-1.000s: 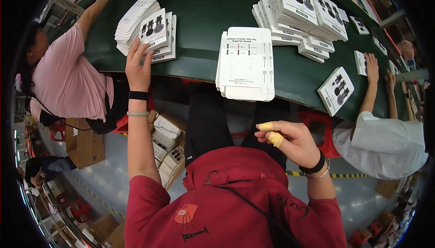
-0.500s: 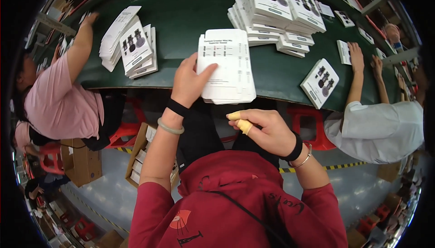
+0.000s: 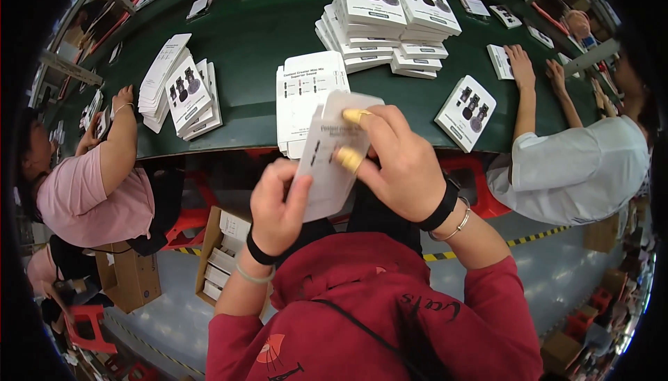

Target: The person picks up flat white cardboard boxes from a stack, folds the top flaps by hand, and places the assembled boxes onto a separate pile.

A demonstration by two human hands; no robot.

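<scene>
A flat white printed carton, slightly blurred, is held tilted just off the table's near edge. My left hand pinches its lower left side, thumb in front. Yellow covers wrap the thumb and a finger of my right hand, which grips the carton's right side. Behind it, a stack of similar flat cartons lies at the table edge, partly hidden by the held one.
On the green table stand tall piles of white boxes, a single box, and more boxes beside fanned flat cartons. Co-workers sit left and right. An open cardboard box stands on the floor.
My left hand has come off the stack and drawn a flat carton toward me. My right hand has risen from near my lap to grip it.
</scene>
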